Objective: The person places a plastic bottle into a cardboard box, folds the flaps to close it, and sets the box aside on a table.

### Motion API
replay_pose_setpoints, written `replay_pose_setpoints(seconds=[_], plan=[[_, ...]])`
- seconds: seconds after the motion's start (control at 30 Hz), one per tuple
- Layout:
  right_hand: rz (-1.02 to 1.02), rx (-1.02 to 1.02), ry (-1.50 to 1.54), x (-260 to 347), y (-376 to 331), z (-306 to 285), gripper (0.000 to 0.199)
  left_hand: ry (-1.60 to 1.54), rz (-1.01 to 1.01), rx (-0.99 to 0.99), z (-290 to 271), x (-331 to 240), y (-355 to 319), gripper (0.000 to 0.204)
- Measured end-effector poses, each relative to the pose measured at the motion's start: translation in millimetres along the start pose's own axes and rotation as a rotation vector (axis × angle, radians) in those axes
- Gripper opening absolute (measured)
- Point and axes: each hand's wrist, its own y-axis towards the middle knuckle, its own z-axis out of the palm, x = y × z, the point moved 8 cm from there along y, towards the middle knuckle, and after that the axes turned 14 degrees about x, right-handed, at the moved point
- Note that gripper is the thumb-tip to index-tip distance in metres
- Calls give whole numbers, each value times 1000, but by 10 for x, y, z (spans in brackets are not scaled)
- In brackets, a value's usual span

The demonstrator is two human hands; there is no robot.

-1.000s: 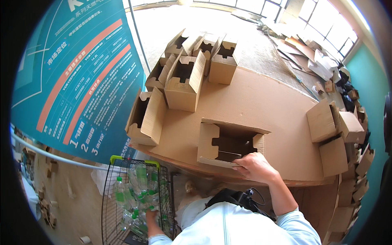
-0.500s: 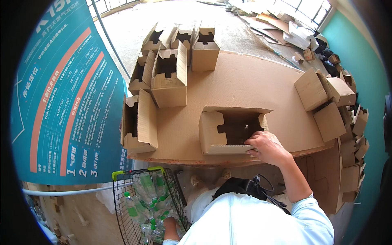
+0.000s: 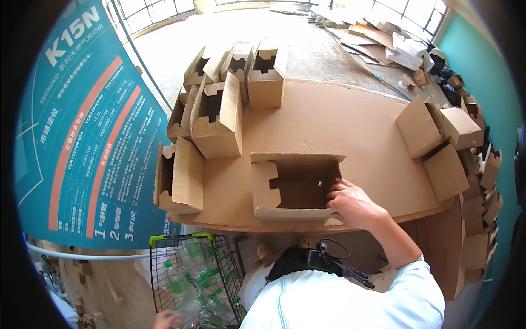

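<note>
Looks like a packing step: the right hand (image 3: 353, 204) is gripping the open cardboard box's (image 3: 293, 186) right flap at the table's near edge while the left hand (image 3: 164, 319) is reaching, grip hidden, into the wire basket (image 3: 181, 241) of plastic bottles (image 3: 189, 274) down left.

An open cardboard box (image 3: 293, 189) sits at the near edge of the cardboard-covered worktop (image 3: 339, 126), its mouth facing up and its flaps spread: one folded back on the far side, a notched one on the left, one along the near side. It is plain brown and its inside lies in shadow. The right hand (image 3: 353, 204) rests on its right rim, fingers (image 3: 335, 193) curled over the edge into the opening. Down at the near left, the left hand (image 3: 164, 319) reaches among clear plastic bottles (image 3: 189, 274) with green caps, heaped in a black wire basket (image 3: 219, 257).
</note>
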Motion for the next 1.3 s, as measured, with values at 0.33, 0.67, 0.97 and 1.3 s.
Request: replay_pose_setpoints(seconds=[0.33,0.67,0.97,1.3], plan=[[-224,-275,-62,-19,-187,90,5,-522,1454,446,2328,-3167,79,104],[-186,-114,16,-217,-498,267,7,386,1255,497,4532,-4996,516,76],[-194,-413,1,-344,-618,317,14,1474,699,584,5238,-4695,1291,75],[-351,-555,4,32,-614,356,7,2088,564,353,5483,-3982,2484,33]])
